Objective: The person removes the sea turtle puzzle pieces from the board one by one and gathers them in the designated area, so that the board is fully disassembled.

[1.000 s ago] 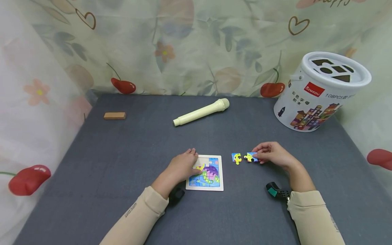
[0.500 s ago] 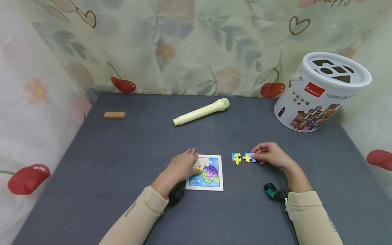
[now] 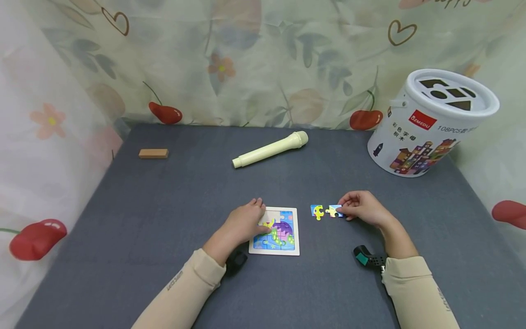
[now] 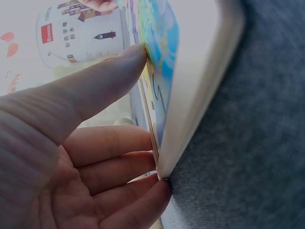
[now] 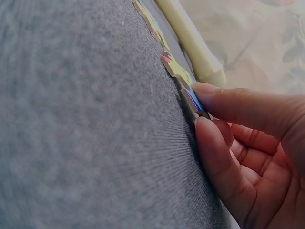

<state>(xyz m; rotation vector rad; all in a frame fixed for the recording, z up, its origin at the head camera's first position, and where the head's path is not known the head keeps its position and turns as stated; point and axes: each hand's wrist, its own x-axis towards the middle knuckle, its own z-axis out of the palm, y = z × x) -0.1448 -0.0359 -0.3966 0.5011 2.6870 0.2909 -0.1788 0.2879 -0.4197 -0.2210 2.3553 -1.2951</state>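
Note:
A square jigsaw puzzle in a pale frame lies on the dark table, with a bare patch at its upper left. My left hand holds it at the left side: the thumb presses the picture, the fingertips meet the frame's edge. To the right, my right hand pinches a blue-and-yellow puzzle piece between thumb and finger. That piece is low over or touching the tabletop; I cannot tell which. Just left of it lies a second puzzle piece, the two close together with a narrow gap.
Behind the puzzle lies a cream toy microphone. At the back left is a wooden block. A white lidded bucket with shape holes stands at the back right. A patterned curtain hangs along the table's back edge.
My right hand has shifted slightly left with the pinched piece, narrowing the gap to the other piece. The left hand and framed puzzle stay in place.

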